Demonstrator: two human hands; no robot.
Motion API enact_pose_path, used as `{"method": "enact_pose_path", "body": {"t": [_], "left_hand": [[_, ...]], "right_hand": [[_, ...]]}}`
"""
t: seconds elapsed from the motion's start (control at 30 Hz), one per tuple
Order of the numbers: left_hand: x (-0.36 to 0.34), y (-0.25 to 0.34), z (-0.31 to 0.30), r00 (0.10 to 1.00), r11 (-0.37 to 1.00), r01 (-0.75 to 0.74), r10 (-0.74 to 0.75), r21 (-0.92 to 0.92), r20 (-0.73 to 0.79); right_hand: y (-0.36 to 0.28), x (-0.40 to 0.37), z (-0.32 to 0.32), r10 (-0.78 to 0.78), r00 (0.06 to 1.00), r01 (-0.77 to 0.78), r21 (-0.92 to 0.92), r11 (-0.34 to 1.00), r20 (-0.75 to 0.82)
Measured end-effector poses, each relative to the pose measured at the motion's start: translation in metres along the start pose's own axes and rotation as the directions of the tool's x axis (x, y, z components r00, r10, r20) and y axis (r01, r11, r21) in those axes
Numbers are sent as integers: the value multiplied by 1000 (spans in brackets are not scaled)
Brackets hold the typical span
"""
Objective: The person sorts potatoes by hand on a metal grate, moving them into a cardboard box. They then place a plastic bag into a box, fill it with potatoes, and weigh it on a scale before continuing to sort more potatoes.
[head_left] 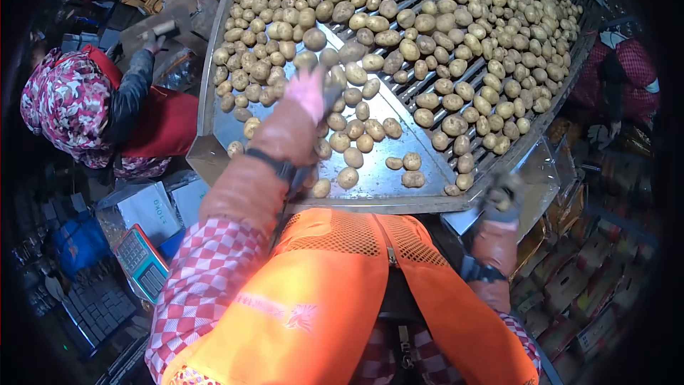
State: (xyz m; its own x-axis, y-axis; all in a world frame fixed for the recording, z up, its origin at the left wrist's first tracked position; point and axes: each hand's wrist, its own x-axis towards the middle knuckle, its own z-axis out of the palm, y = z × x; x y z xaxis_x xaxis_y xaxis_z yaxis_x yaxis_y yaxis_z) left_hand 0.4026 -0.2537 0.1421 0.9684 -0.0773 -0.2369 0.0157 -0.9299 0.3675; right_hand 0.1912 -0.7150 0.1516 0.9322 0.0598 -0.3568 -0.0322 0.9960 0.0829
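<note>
Brown-sleeved left hand (313, 91), blurry over potatoes (374, 128)

Orange vest (320, 271): lit super bright
Metal tray (377, 164): streaked with glare
Left hand (311, 93), right hand (502, 199): pretty blurred
Edges: bent fisheye-style, lost in black

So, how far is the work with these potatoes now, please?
Partly done, I would judge: the metal sheet shows bare patches near its front, with few potatoes there. In progress: the left hand reaches among potatoes on the sheet; the right hand is beside the table's edge, too blurred to say what it holds. Remaining: the big heap on the slats.
</note>
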Motion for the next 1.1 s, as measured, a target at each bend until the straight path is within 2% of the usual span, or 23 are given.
{"method": "enact_pose_path", "body": {"t": [0.07, 0.1, 0.17, 0.2, 0.27, 0.3, 0.33, 0.37, 0.4, 0.47, 0.53, 0.6, 0.67, 0.73, 0.8, 0.83, 0.87, 0.9, 0.93, 0.97, 1.0, 1.03, 1.1], "left_hand": [[-46, -23, 35, 942, 964, -210, 244, 163, -230], [-61, -25, 31, 944, 963, -246, 263, 106, -198], [-90, -32, 36, 952, 957, -255, 274, 140, -135], [-101, -32, 33, 947, 953, -283, 296, 107, -126], [-110, -25, 21, 994, 995, -101, 102, -19, 46], [-105, -28, 20, 994, 995, -97, 98, -20, 43], [-93, -31, 19, 978, 994, -111, 107, -14, -180], [-81, -35, 19, 913, 992, -125, 113, -5, -393], [-71, -22, 0, 939, 999, 22, -30, -28, -343], [-39, -16, -11, 968, 968, 215, -229, -129, -104], [-20, -14, -6, 981, 982, 190, -189, 15, -51], [1, -28, -7, 963, 955, 269, -267, -123, 37], [6, -52, -1, 945, 932, 327, -324, -157, 47], [0, -57, -12, 951, 943, 307, -298, -133, 82], [2, -75, -3, 955, 953, 282, -269, -110, 123], [8, -98, 21, 951, 782, 298, -293, -547, 100], [14, -115, 33, 942, 445, 236, -323, -864, 90], [17, -118, 17, 941, 334, 214, -324, -918, 102], [12, -89, -22, 887, 600, 330, -460, -729, 23], [25, -91, -25, 908, 739, 272, -409, -617, -91], [38, -94, -27, 921, 851, 212, -338, -481, -194], [39, -55, -60, 910, 885, 332, -392, -328, -137], [55, -21, -83, 962, 961, 273, -273, -42, 6]], "right_hand": [[-125, -66, -105, -479, 871, 401, -407, 821, -107], [-126, -71, -105, -476, 873, 397, -408, 822, -110], [-119, -76, -91, -627, 702, 373, -577, 727, -337], [-88, -63, -71, -618, 709, 361, -578, 732, -340], [12, -9, -14, -542, 837, 147, -985, 86, 78], [45, 14, 21, -501, 863, 21, -986, 164, -65], [71, 38, 50, -451, 868, -111, -965, 236, -210], [89, 65, 65, -361, 877, -283, -948, 147, -318], [101, 89, 74, -282, 857, -438, -898, 40, -431], [115, 135, 32, -142, 900, -427, -899, -93, -413], [178, 139, 32, -45, 947, -273, -728, -629, -317], [212, 142, -4, 161, 952, -154, -860, -487, -262], [230, 135, 34, 291, 894, -4, -655, -756, -341], [211, 153, 3, 385, 858, 50, -691, -721, -341], [203, 179, 9, 369, 728, -461, -811, -362, -578], [228, 184, 66, 181, 776, -599, -796, -90, -605], [216, 209, 44, 310, 928, -130, -957, -259, -209], [233, 233, 73, 23, 897, -430, -886, -173, -441], [232, 246, 87, 174, 966, -85, -875, -476, -189], [237, 274, 81, 237, 970, 175, -819, -547, 49], [255, 281, 110, 225, 970, 237, -552, -799, 92], [263, 304, 100, 289, 942, 333, -369, -868, 172], [289, 333, 86, 300, 954, 280, -298, -912, -23]]}}
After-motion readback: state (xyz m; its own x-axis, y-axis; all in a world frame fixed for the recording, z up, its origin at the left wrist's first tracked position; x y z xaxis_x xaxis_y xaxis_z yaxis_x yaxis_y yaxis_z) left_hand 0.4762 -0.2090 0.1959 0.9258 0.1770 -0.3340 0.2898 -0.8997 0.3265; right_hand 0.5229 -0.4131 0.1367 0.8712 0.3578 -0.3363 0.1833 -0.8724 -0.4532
